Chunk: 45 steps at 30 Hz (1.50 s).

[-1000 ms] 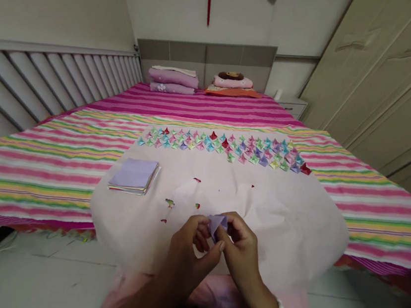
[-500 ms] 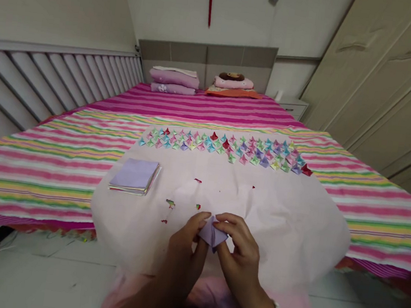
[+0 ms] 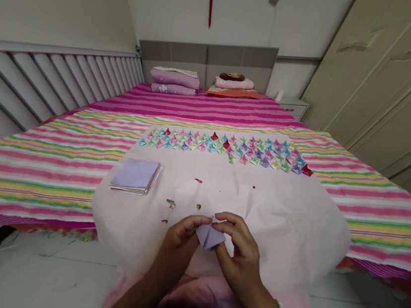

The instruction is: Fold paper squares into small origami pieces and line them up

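Note:
Between my two hands is a folded piece of lavender origami paper (image 3: 210, 236), diamond-like in outline with a crease down its middle. My left hand (image 3: 182, 236) pinches its left side, thumb and index finger near the top corner. On the other side my right hand (image 3: 239, 245) grips the right edge and top with bent fingers; a white bead bracelet circles that wrist. Fingers hide parts of the paper's edges. Further up lie rows of small folded paper pieces (image 3: 212, 145) in several colours. To the left sits a stack of square paper sheets (image 3: 136, 174), lavender on top.
A pale rounded sheet (image 3: 287, 224) lies under the papers, with small coloured marks or scraps on it. Beneath it spreads a striped bedspread (image 3: 48, 154). A bed rail (image 3: 76, 73) runs along the left, folded bedding (image 3: 175, 80) sits by the headboard, and a wardrobe (image 3: 397, 87) stands right.
The lavender paper has opened out flatter and shows a broader face. My left hand has shifted slightly left, while my right hand stays nearly in place.

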Each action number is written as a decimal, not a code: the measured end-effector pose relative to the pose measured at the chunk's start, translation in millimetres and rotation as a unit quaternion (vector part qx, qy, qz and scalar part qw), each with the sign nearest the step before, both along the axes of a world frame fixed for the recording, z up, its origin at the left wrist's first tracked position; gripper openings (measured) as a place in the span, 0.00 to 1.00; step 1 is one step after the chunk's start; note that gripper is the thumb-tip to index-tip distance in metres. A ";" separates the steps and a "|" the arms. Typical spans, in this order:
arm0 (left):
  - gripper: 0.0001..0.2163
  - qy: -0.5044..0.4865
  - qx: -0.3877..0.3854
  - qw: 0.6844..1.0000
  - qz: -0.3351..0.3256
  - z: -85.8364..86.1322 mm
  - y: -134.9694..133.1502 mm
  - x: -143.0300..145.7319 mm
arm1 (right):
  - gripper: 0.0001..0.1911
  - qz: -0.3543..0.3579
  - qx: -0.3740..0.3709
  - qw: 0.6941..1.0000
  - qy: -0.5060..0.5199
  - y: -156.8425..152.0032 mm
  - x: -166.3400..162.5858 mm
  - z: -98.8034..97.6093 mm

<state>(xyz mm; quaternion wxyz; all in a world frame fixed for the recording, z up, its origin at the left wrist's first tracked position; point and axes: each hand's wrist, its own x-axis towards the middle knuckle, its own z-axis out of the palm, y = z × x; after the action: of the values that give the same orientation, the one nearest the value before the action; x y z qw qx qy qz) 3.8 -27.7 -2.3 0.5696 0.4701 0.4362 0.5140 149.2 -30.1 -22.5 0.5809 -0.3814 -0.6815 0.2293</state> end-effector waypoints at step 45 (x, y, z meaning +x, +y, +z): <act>0.12 0.013 -0.063 0.998 0.017 -6.9 26.3 2.8 | 0.14 0.085 -0.320 0.918 0.220 13.6 -4.7 -8.5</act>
<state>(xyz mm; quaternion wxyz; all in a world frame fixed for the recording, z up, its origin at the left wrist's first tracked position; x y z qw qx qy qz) 6.6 -1.4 -9.2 0.5837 0.4321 0.4829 0.4892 144.4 -16.5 -31.1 0.5418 -0.4271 -0.4565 0.5619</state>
